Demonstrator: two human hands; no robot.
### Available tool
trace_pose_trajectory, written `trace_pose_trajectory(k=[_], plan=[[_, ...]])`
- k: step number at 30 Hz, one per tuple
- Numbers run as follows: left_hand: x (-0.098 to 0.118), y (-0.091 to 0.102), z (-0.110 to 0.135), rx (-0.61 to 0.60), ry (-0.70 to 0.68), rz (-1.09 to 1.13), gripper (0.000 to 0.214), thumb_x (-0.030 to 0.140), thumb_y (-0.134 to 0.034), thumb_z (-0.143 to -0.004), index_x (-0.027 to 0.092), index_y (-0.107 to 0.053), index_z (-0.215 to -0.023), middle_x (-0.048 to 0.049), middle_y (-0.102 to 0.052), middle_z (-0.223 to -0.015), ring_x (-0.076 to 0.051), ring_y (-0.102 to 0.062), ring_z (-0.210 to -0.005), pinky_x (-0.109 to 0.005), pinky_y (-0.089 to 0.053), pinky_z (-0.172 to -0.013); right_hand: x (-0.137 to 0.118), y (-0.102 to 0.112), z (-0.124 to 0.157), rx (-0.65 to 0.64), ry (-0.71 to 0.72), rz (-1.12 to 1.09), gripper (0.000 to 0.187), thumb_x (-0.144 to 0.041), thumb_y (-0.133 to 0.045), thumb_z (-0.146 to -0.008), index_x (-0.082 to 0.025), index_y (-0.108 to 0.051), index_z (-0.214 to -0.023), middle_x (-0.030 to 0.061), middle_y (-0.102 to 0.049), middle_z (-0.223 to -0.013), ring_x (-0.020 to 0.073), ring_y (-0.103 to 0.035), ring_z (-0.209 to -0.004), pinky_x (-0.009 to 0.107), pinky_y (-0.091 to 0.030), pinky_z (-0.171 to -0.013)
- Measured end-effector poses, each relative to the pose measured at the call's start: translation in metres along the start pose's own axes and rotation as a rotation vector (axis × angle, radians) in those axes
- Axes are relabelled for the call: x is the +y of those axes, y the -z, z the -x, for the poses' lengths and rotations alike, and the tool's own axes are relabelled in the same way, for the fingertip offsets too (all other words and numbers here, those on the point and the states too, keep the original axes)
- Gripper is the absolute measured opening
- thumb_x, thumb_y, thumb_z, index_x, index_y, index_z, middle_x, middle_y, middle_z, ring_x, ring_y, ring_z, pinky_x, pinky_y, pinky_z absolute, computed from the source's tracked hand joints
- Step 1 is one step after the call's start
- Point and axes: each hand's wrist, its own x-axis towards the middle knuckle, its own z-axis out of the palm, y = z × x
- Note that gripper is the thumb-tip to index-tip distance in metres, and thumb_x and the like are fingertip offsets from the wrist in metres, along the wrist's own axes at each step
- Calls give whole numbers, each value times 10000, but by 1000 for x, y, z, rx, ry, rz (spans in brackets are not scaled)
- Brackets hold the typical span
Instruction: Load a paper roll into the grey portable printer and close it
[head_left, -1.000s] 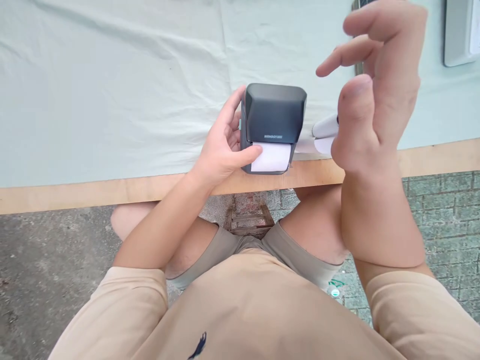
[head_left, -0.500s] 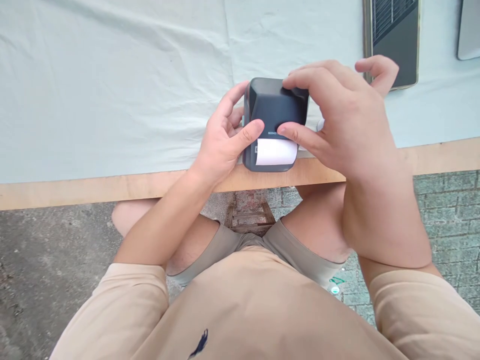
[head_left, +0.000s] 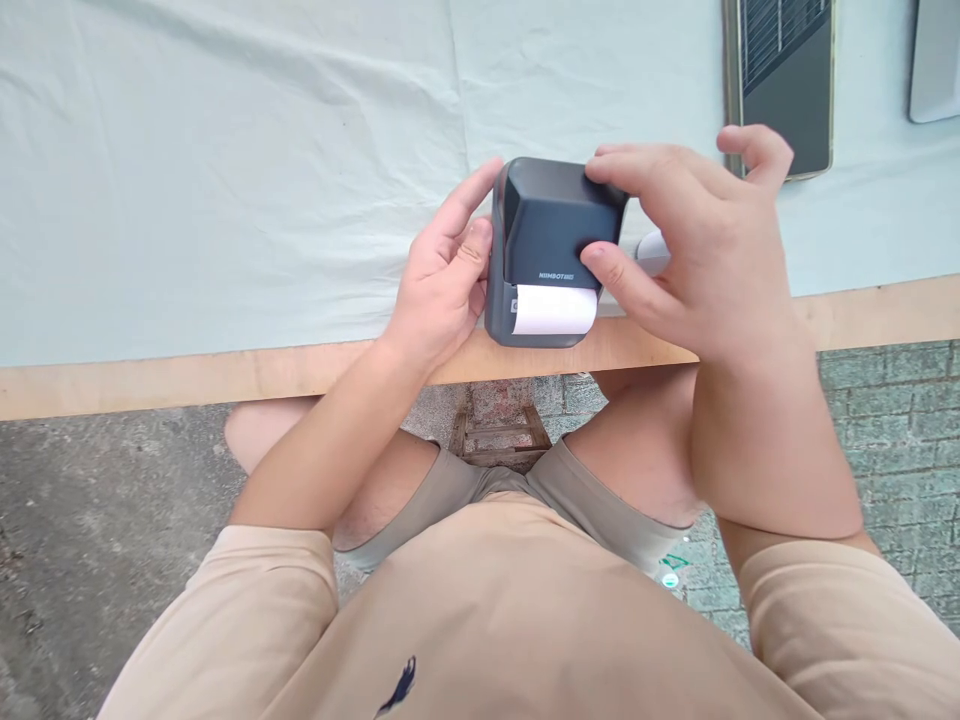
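Note:
A small dark grey label printer [head_left: 551, 245] stands near the front edge of the table [head_left: 225, 375], with a white paper label [head_left: 553, 310] sticking out of its front slot. My left hand [head_left: 442, 280] rests against the printer's left side, fingers loosely bent and the thumb beside the casing. My right hand [head_left: 690, 245] grips the lid from the right, with the fingers over the top corner and the thumb pressed on the lid's front. A white object [head_left: 652, 252] peeks out behind my right hand.
A pale cloth [head_left: 225, 170] covers the wooden table. A dark phone-like device [head_left: 780, 80] lies at the back right, and a grey device [head_left: 934, 60] sits at the far right edge. Below the table are my knees and a paved floor.
My right hand came down from mid-air onto the printer's lid and now grips it. My left thumb left the printer's front and moved to its side. The label shows less.

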Motion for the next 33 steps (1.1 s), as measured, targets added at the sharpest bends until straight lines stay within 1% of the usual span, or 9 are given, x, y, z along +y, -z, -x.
trace_pose_trajectory(k=[8, 11, 13, 15, 17, 20, 25, 29, 33], plan=[[-4, -5, -3, 52, -3, -7, 857, 907, -533, -882, 371, -490, -1550, -43, -709, -1220, -324, -696, -1323, -490, -637, -1023, 13, 2, 7, 81, 159, -98, 578, -589, -694, -959, -349, -512, -1452, 81, -650, -1537, 367, -645, -1391, 618, -392, -1118], [-4, -3, -5, 33, 17, 8, 868, 905, -556, -866, 383, -474, -1555, -39, -710, -1241, -321, -702, -1314, -479, -640, -990, 9, -1, 5, 352, 185, -110, 362, -564, -741, -932, -288, -622, -1134, 59, -754, -1114, 287, -721, -1002, 484, -501, -889], [-5, -1, -5, 22, 25, 22, 845, 883, -551, -884, 388, -463, -1564, -28, -711, -1241, -329, -688, -1344, -493, -635, -1002, 4, -5, 2, 611, 138, -128, 285, -492, -706, -971, -271, -551, -877, 3, -623, -809, 190, -616, -704, 398, -465, -697], [-5, 1, -5, -2, 29, 49, 809, 849, -556, -904, 393, -461, -1566, -7, -717, -1247, -335, -669, -1372, -519, -620, -1047, -1, -9, -2, 672, 71, -218, 298, -400, -631, -1019, -266, -465, -810, -18, -526, -746, 156, -610, -639, 357, -432, -608], [-2, 4, -3, -62, 59, 96, 774, 802, -604, -908, 407, -468, -1559, 19, -734, -1271, -334, -665, -1365, -535, -600, -1100, -4, -11, -7, 532, 32, -290, 218, -363, -554, -1038, -270, -472, -858, 7, -584, -823, 195, -745, -844, 344, -482, -624], [6, 3, -1, -125, 84, 150, 827, 768, -697, -870, 418, -438, -1574, 28, -746, -1340, -347, -651, -1382, -536, -590, -1137, -3, -11, -15, 371, 77, -169, 106, -350, -509, -993, -262, -547, -946, 59, -731, -1008, 250, -743, -1173, 384, -553, -780], [12, -5, 0, -98, 19, 79, 974, 804, -752, -794, 392, -402, -1604, -44, -702, -1455, -383, -549, -1537, -526, -631, -1112, -7, -3, -21, 122, 58, 135, 155, -399, -663, -899, -285, -669, -1004, 37, -797, -1020, 307, -696, -977, 515, -503, -876], [7, -6, -2, -116, 6, 109, 1004, 806, -792, -753, 397, -422, -1592, -58, -693, -1456, -388, -560, -1530, -544, -610, -1150, -18, 8, -26, -91, -34, 189, 183, -338, -689, -881, -319, -677, -1062, 51, -778, -951, 336, -674, -981, 503, -493, -833], [3, -4, -1, -114, 37, 137, 969, 762, -824, -752, 392, -454, -1567, -54, -703, -1436, -396, -611, -1478, -543, -633, -1120, -24, 9, -37, -182, -62, 217, 73, -275, -640, -887, -284, -583, -843, 36, -667, -765, 253, -625, -725, 395, -434, -651]])
